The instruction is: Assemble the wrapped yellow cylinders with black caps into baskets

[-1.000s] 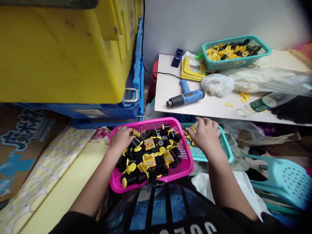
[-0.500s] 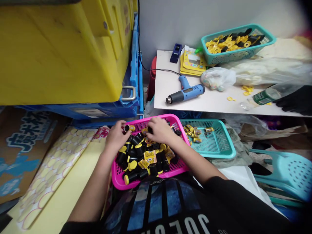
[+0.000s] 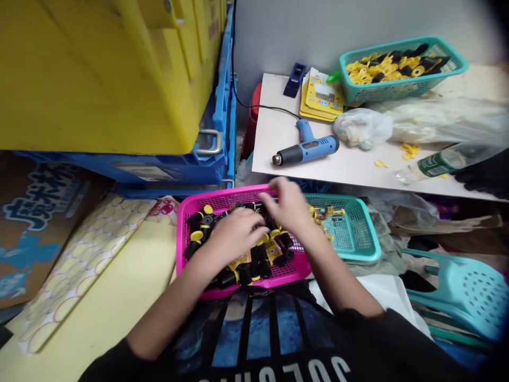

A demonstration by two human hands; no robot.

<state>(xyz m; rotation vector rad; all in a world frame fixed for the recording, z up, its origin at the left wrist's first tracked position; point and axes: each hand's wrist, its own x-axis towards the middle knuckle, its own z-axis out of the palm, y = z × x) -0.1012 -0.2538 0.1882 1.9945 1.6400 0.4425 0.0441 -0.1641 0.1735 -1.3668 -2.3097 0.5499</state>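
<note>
My left hand [image 3: 237, 231] hangs over the middle of the pink basket [image 3: 181, 231], fingers bent and apart above small black cylinders with yellow caps [image 3: 260, 262]. No object shows between its thumb and fingers. My right hand [image 3: 289, 206] is at the basket's back right, with thumb and fingers spread; I see nothing held in it. Both hands are slightly blurred and cover part of the pile. Yellow printed packets [image 3: 273, 249] lie among the cylinders. Beside the pink basket, a teal basket [image 3: 371, 233] holds several small yellow-labelled pieces [image 3: 334, 211].
On the white table [image 3: 278, 90] lie a blue heat gun [image 3: 312, 150], yellow cards [image 3: 323, 101], a plastic bag [image 3: 361, 127] and a bottle [image 3: 437, 163]. Another teal basket [image 3: 405, 85] of yellow and black parts stands behind. Yellow crates [image 3: 99, 79] rise at left; a blue stool [image 3: 473, 292] is at right.
My left hand has moved right, from the basket's back left to its middle, and the yellow-labelled cylinder it held is no longer visible. My right hand has shifted right and opened.
</note>
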